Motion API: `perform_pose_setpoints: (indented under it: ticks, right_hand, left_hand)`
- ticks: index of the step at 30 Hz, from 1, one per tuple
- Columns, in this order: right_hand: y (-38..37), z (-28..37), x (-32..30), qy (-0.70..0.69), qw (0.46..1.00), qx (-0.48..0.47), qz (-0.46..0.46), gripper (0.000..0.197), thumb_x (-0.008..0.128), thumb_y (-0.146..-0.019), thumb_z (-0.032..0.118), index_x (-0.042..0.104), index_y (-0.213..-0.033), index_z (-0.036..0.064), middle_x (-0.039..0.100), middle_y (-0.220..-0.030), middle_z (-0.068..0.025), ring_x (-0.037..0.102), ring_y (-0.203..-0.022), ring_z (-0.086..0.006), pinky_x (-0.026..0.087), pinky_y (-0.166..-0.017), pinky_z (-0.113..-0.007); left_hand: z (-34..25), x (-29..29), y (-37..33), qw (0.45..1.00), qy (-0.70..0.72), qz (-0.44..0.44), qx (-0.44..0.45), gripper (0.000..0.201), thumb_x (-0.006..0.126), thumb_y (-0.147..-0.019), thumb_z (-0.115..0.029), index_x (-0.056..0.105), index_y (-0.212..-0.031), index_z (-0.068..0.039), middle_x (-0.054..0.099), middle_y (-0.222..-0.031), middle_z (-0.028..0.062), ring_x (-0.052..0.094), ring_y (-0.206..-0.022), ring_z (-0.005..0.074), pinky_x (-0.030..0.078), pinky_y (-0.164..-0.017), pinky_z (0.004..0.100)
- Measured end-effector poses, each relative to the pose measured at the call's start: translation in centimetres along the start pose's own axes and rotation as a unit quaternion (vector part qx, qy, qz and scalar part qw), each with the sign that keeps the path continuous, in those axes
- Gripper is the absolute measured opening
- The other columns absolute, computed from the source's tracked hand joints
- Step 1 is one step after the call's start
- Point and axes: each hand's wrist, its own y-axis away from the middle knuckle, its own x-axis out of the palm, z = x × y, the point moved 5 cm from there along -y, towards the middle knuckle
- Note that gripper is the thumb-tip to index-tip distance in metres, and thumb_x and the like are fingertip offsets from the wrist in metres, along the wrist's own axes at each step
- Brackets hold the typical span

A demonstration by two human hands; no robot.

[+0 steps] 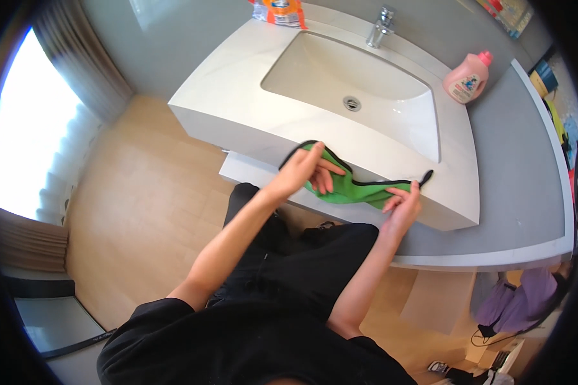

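Note:
A green cloth with black edging [350, 190] hangs stretched between my two hands at the front edge of the white washbasin counter. My left hand [307, 171] pinches its upper left part between thumb and fingers. At the cloth's right end my right hand [404, 204] grips the edge, and a short black tip [427, 177] sticks out past the fingers. The cloth sags between the hands, with its black border along the top. Beyond it lies the white sink [350, 70], its round drain [352, 103] in view.
A chrome faucet [380, 27] stands behind the sink. A pink bottle [467, 78] is on the counter's right, and an orange package [279, 13] at its back left. Below the counter front runs a white ledge [247, 168]. Purple fabric [517, 298] hangs at the lower right.

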Motion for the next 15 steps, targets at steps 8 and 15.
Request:
perform_pose_setpoints:
  ticks: [8,15]
  right_hand:
    - [-6.7,2.5,-13.6,-0.023,0.988,-0.056,-0.142,0.057,0.052,-0.092,0.043,0.054,-0.055,-0.0001,0.039,-0.041,-0.0037,0.038,-0.036,-0.0136,0.030,-0.038,-0.026]
    - [-6.5,2.8,-13.9,-0.031,0.993,-0.037,-0.111,0.058,0.050,-0.094,0.043,0.056,-0.058,-0.0013,0.041,-0.043,-0.0033,0.040,-0.038,-0.0139,0.033,-0.040,-0.027]
  left_hand:
    - [2.0,10.6,-3.4,0.997,0.005,0.081,0.001,0.071,0.015,-0.102,-0.042,0.069,-0.102,0.003,0.061,-0.059,0.0060,0.056,-0.054,0.0111,0.044,-0.052,0.0229]
    - [2.9,11.7,-4.1,0.997,0.010,0.076,0.010,0.071,0.017,-0.102,-0.046,0.070,-0.098,0.002,0.061,-0.059,0.0059,0.056,-0.052,0.0121,0.044,-0.051,0.0249]
